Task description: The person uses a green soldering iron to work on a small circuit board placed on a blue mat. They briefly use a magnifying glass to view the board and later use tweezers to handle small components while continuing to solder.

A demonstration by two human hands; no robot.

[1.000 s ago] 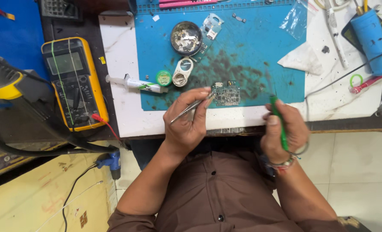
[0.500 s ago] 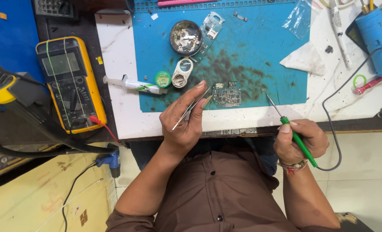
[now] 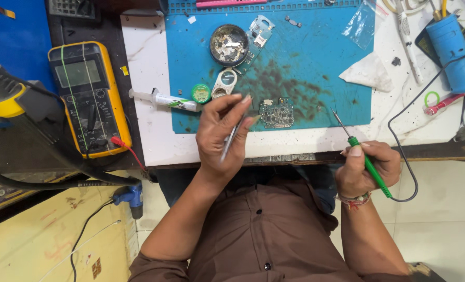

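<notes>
My left hand (image 3: pixel 223 131) grips metal tweezers (image 3: pixel 232 137), their tips pointing toward a small circuit board (image 3: pixel 277 113) lying on the blue work mat (image 3: pixel 305 62). My right hand (image 3: pixel 367 168) holds a green-handled soldering iron (image 3: pixel 362 156) like a pen at the table's front edge. Its thin tip points up and left, a short way right of the board and not touching it. A black cable runs from the iron's handle.
A yellow multimeter (image 3: pixel 88 99) lies at the left with a red probe lead. A syringe (image 3: pixel 164 100), a green solder reel (image 3: pixel 201 93), a round tin (image 3: pixel 229 45) and a second board (image 3: pixel 257 31) sit on the mat. A blue cylinder (image 3: pixel 454 52) stands at right.
My right hand has turned the soldering iron from upright near my body to slanted, tip toward the board. My left hand with the tweezers has shifted slightly.
</notes>
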